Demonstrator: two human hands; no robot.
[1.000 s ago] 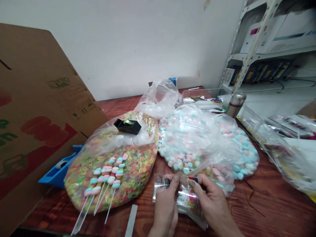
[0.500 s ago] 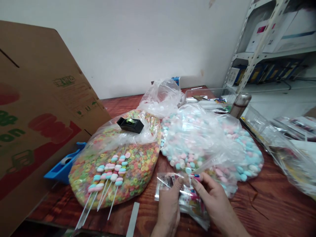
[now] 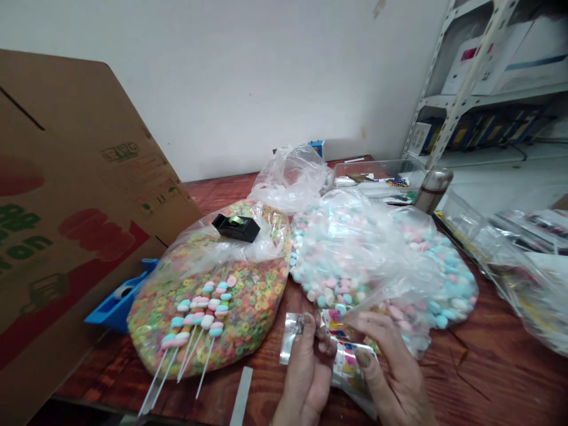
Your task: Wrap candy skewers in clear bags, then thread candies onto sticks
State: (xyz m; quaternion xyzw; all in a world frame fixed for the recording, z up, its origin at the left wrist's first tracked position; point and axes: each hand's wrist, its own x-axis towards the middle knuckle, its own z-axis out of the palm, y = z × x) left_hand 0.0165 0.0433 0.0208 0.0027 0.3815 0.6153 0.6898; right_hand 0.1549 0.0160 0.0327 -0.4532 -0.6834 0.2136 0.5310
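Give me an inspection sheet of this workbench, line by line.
Surface: reddish-brown wood-grain tabletop, dark scratches at front right.
Job's things: shiny printed cellophane packet between the hands; clear bag of pastel pink-and-blue marshmallows just behind it.
Clutter: clear bag of multicoloured cereal rings carrying white-sticked marshmallow skewers and a black tape dispenser; blue tape dispenser.
Hands: left hand and right hand both grip the packet.
Cables: thin dark cable beneath the shelving.
Surroundings: brown cardboard box flap, white metal shelving, white wall.
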